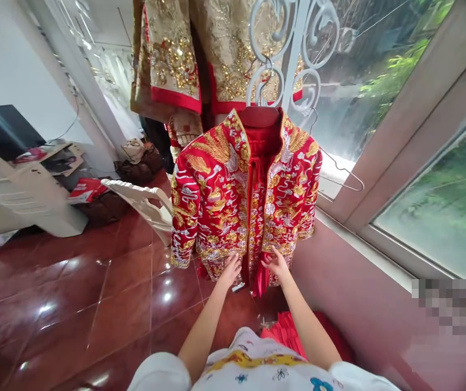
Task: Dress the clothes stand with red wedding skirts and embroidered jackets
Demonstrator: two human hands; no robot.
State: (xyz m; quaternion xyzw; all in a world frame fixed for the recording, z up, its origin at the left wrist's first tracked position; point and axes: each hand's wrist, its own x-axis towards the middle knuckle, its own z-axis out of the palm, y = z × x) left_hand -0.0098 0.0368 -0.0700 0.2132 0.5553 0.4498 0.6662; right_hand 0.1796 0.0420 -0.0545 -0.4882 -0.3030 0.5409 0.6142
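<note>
1. A red embroidered jacket [220, 206] hung at chest height before a person beside a tall window, worked in gold and silver thread, its collar standing upright around a dark red hanger [260, 117].

2. The person's left hand [231, 268] was curled at the lower front corner of one panel, seemingly gripping the hem.

3. The right hand [276, 265] reached the opposite panel's corner, fingers spread and touching the hem; whether they pinched the cloth, this onlooker could not tell.

4. Already done, by the look of it: the jacket was on its hanger, both sleeves fell down at the sides, and the shoulders sat roughly level.

5. Not done: the two front panels stood apart, unfastened, showing a red inner garment [256, 217] between them. Red ribbons [262, 279] dangled loose near the right hand, and the hem appeared only partly arranged.

6. Behind rose a white scrollwork stand [293, 41], with gold-sequined garments [176, 62] hanging above and a bare wire hanger [344, 174] to one side.

7. Red pleated fabric [283, 332] lay low by the person, while a pale chair [143, 198] stood past the jacket's sleeve.
</note>
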